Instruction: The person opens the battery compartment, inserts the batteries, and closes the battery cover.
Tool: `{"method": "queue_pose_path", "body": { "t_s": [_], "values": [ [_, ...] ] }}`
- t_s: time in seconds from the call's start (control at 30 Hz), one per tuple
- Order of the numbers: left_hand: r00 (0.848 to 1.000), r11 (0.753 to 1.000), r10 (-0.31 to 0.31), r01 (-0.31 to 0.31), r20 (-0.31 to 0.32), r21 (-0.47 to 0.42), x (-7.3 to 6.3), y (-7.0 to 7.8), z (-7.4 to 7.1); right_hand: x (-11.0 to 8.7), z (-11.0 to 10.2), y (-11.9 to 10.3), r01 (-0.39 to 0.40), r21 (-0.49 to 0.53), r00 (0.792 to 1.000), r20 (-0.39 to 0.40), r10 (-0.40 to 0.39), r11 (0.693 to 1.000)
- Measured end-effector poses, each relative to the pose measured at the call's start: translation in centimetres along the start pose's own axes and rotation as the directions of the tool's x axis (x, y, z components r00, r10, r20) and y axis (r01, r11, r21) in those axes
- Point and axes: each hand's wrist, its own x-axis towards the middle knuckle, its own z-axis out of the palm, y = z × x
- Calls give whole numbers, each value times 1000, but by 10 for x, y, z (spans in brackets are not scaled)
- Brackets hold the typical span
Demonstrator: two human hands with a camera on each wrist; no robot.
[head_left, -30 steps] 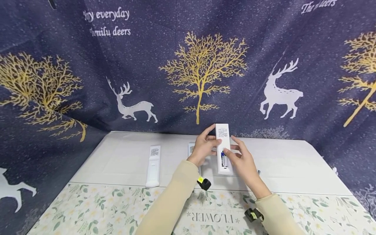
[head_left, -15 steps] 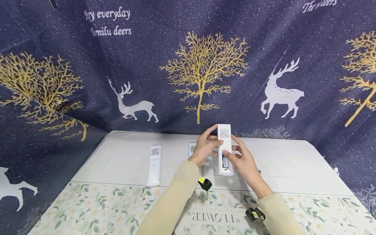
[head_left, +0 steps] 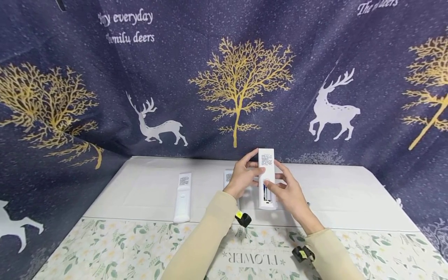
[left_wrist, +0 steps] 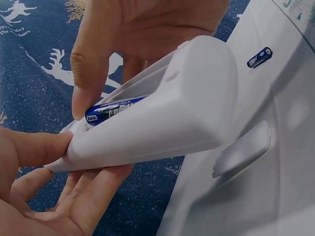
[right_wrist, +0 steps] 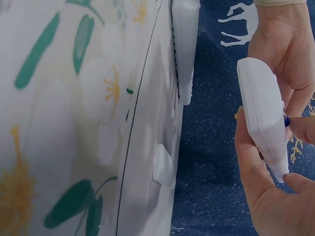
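A white remote control (head_left: pixel 267 173) is held upright between both hands, its labelled back and uncovered battery bay facing me. My left hand (head_left: pixel 242 177) grips its left side with the thumb on the back. My right hand (head_left: pixel 290 192) holds the right side, fingers reaching behind. In the left wrist view, the right thumb presses at the end of a blue AAA battery (left_wrist: pixel 115 110) lying in the bay. Another blue battery (left_wrist: pixel 260 57) lies on the white surface, close to a white battery cover (left_wrist: pixel 243 150). The remote's button side is hidden.
A second white remote (head_left: pixel 183 200) lies face down at the left. Another remote (head_left: pixel 228 175) sits partly behind my left forearm. A floral cloth (head_left: pixel 115 249) covers the near part of the table, and a dark blue deer-print curtain (head_left: pixel 168 77) hangs behind.
The remote has tipped slightly and shifted a little right, then slightly back. The right thumb stays over the battery bay, and both hands keep their hold.
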Motion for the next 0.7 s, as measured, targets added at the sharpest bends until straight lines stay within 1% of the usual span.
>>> {"method": "queue_pose_path", "body": {
  "t_s": [0.3, 0.47, 0.7],
  "values": [
    [1000, 1000, 16, -16, 3, -14, -1, 2, 0, 1, 1, 2, -19, 35, 1000, 12, 19, 999],
    [1000, 1000, 5, -5, -5, -10, -1, 4, -2, -1, 2, 1, -28, 28, 1000, 9, 28, 999],
    [1000, 1000, -3, 3, 5, -13, 0, 5, -2, 0, -1, 0, -61, 34, 998, 11, 60, 998]
  ]
}}
